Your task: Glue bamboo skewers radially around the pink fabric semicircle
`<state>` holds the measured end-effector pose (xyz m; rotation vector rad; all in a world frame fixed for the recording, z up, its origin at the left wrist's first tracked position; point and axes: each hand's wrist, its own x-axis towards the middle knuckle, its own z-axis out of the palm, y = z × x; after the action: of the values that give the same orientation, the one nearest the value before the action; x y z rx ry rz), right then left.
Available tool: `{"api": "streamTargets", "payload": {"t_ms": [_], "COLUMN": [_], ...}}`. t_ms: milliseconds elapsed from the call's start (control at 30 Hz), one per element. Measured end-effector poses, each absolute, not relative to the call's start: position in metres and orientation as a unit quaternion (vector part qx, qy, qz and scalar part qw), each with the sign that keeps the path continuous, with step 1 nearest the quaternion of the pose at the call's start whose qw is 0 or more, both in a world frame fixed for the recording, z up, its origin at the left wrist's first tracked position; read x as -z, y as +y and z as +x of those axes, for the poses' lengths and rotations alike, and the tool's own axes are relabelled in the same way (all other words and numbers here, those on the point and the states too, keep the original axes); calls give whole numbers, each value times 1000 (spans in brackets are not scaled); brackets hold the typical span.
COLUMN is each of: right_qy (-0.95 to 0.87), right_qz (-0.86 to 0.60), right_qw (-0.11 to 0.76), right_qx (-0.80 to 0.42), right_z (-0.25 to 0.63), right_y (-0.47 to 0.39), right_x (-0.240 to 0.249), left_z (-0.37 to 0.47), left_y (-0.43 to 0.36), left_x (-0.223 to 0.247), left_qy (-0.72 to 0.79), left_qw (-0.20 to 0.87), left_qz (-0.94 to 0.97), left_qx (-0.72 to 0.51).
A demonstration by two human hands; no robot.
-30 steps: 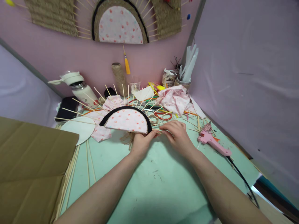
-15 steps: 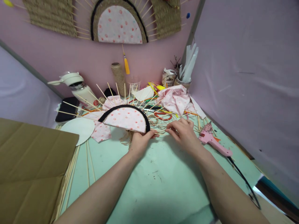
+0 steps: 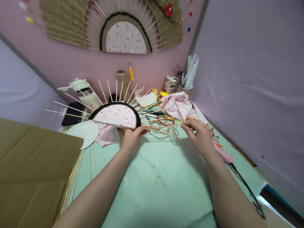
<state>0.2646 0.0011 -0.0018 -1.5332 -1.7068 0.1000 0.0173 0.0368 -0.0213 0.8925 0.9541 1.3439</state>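
Observation:
A half-round fan piece [image 3: 116, 116] with pink dotted cloth, a black rim and thin sticks fanning outward is held above the table. My left hand [image 3: 133, 136] grips its lower right corner, thumb on the near side. Out to the right, my right hand [image 3: 196, 131] pinches twine [image 3: 174, 126] between thumb and fingertips. The twine stretches leftward toward the fan's right end, beside the lowest sticks, and more of it hangs in loose loops. Where it meets the fan is too small to tell.
A pink glue gun [image 3: 223, 152] lies right of my right hand. Behind are crumpled cloth [image 3: 177, 104], scissors [image 3: 152, 116], a bottle [image 3: 86, 96] and a twine spool [image 3: 122, 83]. Cardboard [image 3: 35, 171] covers the left; a larger finished fan [image 3: 125, 38] hangs on the wall.
My left hand and the fan have shifted left. My right hand has moved right, drawing the twine out into a longer span. The camera view has tilted up slightly.

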Motion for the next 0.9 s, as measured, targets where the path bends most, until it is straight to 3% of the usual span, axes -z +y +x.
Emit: {"api": "streamTargets", "payload": {"t_ms": [200,433,533,700,900], "right_qy": [-625,-527,-573,-694,-631], "right_qz": [-644,-707,-679,-616,-525], "right_qw": [438,467,459,337,457], "right_qx": [-46,67,-14,-160,-341], "right_z": [269,272,273,267,253], "right_y": [5,3,3,1,-5], "right_x": [6,0,3,8,-5], "left_z": [14,-3,-9,-3,2], "left_y": [38,40,38,32,25], "left_x": [5,-24,-37,-44,-42], "left_qy": [412,433,410,411,397], "left_qw": [587,565,605,652,657], "left_qz": [352,378,382,370,401], "left_qx": [-601,-592,-567,-519,-500]}}
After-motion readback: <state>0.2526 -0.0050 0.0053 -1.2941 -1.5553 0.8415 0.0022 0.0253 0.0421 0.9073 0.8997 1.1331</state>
